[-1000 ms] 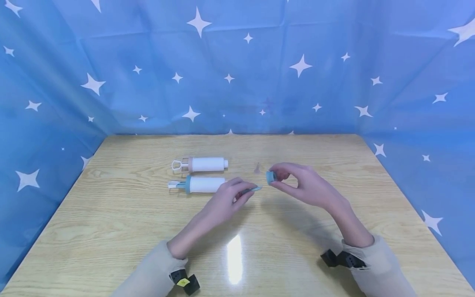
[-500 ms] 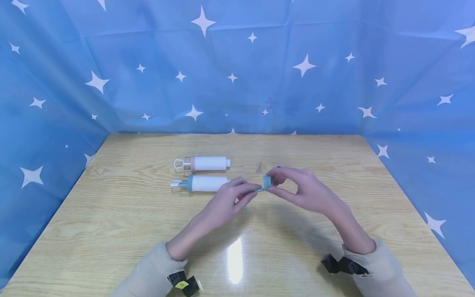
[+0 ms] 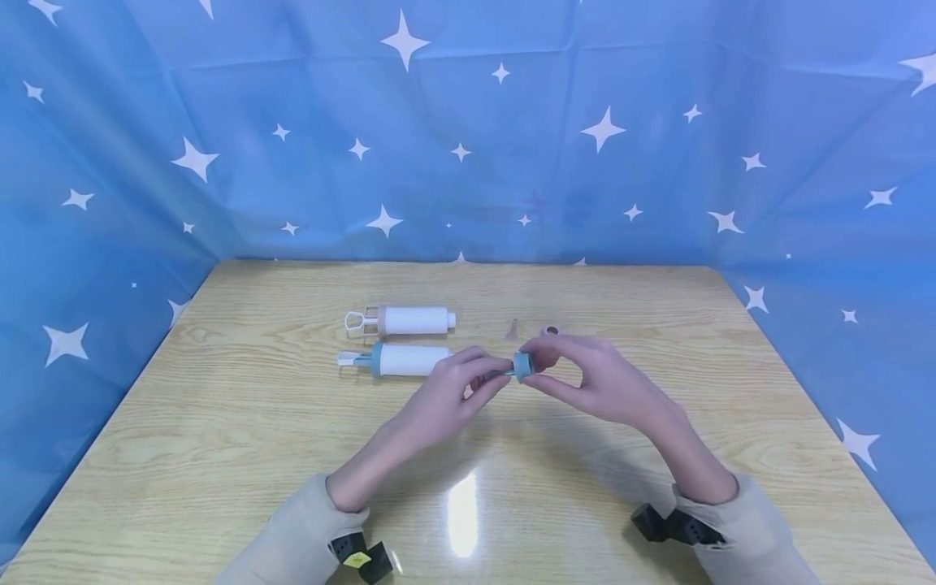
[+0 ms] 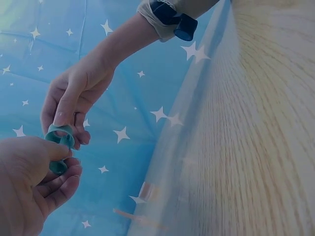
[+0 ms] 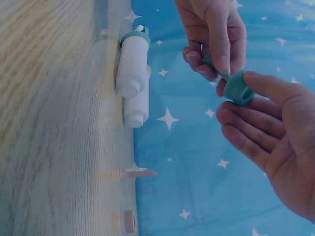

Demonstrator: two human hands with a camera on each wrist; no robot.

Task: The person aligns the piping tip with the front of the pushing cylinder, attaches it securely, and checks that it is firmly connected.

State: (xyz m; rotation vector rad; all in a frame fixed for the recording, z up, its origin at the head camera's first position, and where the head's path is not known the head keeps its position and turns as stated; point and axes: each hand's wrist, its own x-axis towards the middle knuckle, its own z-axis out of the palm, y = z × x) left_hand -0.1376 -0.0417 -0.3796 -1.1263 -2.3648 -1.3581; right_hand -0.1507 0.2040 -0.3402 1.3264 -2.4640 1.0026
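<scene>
Over the middle of the table, my left hand [image 3: 459,386] pinches a slim teal piece with a rounded end [image 5: 208,61]; its body is mostly behind the fingers. My right hand [image 3: 588,378] holds a teal ring-shaped cap [image 5: 238,89] between thumb and fingers. The slim piece's tip reaches into or against the cap's open side; how deep it sits I cannot tell. Left of my left hand lies a white syringe-like tube with a teal collar and plunger [image 3: 411,360], its front end hidden by that hand in the head view.
Behind it lies a similar white tube with a beige-pink collar [image 3: 417,320]. A small pinkish pointed piece [image 3: 512,329] and a pinkish ring [image 5: 129,221] rest on the wooden table [image 3: 219,455]. A blue star-patterned curtain [image 3: 468,187] borders the table's back and sides.
My right hand has moved left with the cap, closing the gap to the slim teal piece. The pinkish ring has come into sight behind my right hand. Left hand stays nearly still.
</scene>
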